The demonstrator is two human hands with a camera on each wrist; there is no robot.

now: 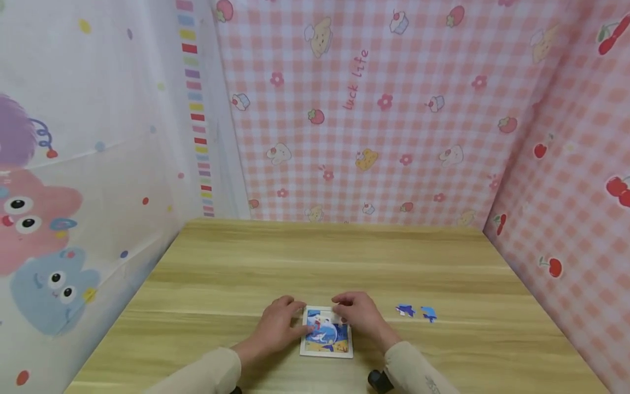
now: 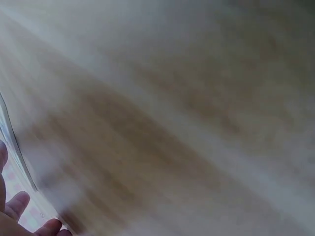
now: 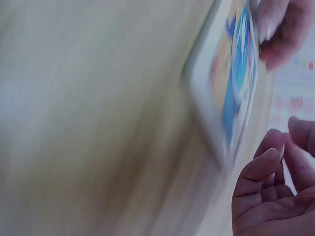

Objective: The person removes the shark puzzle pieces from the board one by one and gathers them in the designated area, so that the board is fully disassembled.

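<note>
A small jigsaw puzzle (image 1: 326, 335) with a blue sea-animal picture lies in a white frame (image 1: 327, 354) on the table. A pale bare patch shows near its upper right. My left hand (image 1: 279, 324) rests at the frame's left side, its thumb over the picture and its other fingers by the top left corner. Over the upper right part hovers my right hand (image 1: 361, 316). In the right wrist view its fingers (image 3: 263, 167) are curled and pinch a thin puzzle piece (image 3: 282, 153), seen edge-on. The left wrist view shows only some left fingertips (image 2: 18, 204).
Two loose blue puzzle pieces (image 1: 406, 310) lie to the right of the frame. The wooden table (image 1: 236, 257) reaches back to a pink checked curtain (image 1: 364, 131). A black object (image 1: 380, 381) is by the right sleeve.
</note>
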